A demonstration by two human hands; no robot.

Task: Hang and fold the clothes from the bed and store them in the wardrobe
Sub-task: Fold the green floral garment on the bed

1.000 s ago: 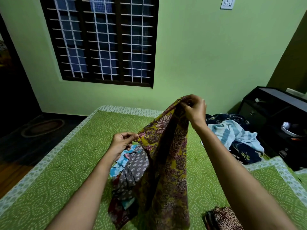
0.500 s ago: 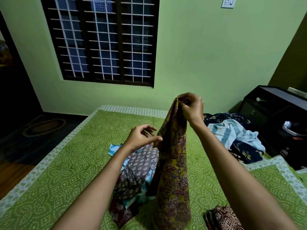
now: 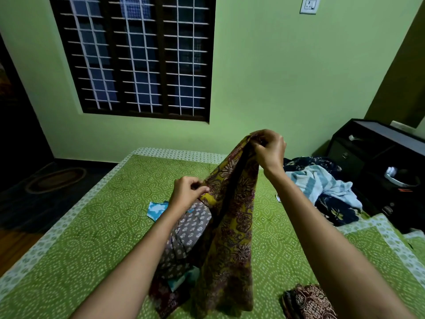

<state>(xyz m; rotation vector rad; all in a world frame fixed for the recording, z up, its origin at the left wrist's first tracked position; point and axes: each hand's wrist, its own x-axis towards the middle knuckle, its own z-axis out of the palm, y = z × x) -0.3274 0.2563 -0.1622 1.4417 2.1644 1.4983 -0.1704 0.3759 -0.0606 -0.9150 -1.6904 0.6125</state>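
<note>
Hanging mustard garment (image 3: 232, 238) with maroon floral print, top pinched by right hand (image 3: 269, 150), edge by left hand (image 3: 186, 194).

Held in both grips: mustard-yellow cloth (image 3: 232, 226), maroon and cream floral-paisley print. Below left hand (image 3: 187, 192) pinch: grey garment (image 3: 188, 231), small white sprigs; turquoise fabric scrap (image 3: 156, 209), white blotches. Right of right hand (image 3: 269, 148) grip: pale-blue-and-white striped towel (image 3: 322, 183); navy garment (image 3: 335, 212), yellow flowers. Beneath all: green bedcover (image 3: 92, 226), white dotted rings.

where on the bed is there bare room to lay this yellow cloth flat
Bare green bedspread runs from the grey dotted garment to the bed's left edge. Crowded: the striped towel heap far right, the folded brown cloth near right.
</note>
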